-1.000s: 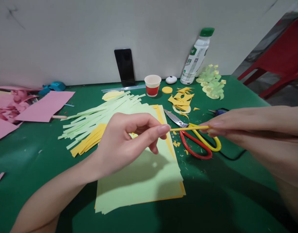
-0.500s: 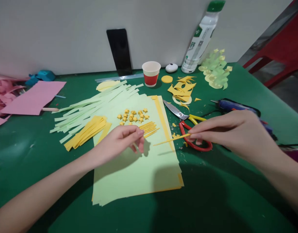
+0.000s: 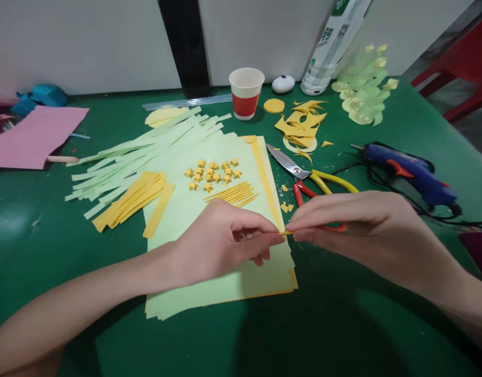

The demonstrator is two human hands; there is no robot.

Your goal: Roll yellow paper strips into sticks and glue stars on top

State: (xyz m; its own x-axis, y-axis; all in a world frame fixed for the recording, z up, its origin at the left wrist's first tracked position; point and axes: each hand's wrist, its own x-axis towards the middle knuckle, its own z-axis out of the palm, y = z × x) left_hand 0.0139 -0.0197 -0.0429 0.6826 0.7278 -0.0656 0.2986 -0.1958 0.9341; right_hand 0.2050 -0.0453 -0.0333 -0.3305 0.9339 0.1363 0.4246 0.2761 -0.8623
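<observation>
Between the fingertips of both hands lies a thin rolled yellow paper stick [image 3: 287,232], mostly hidden by the fingers. My left hand [image 3: 237,235] pinches one end and my right hand [image 3: 351,225] pinches the other. Below them is a stack of pale green paper [image 3: 221,288]. On that stack, just beyond my left hand, rests a row of similar yellow paper sticks [image 3: 232,194]. Several small folded yellow paper stars [image 3: 212,173] sit behind the row. Scissors [image 3: 292,165] with red and yellow handles lie past my right hand, which partly covers them.
Pale green strips [image 3: 134,152] and yellow strips [image 3: 133,201] lie at left, near pink paper [image 3: 40,136]. A paper cup [image 3: 246,94], yellow scraps [image 3: 302,125], a bottle [image 3: 331,47] and a paper flower piece [image 3: 367,89] stand behind. A blue glue gun [image 3: 409,167] lies right.
My left hand has moved right, to the stick held by my right hand, and now pinches it too. The row of sticks is more exposed. The view has tilted down.
</observation>
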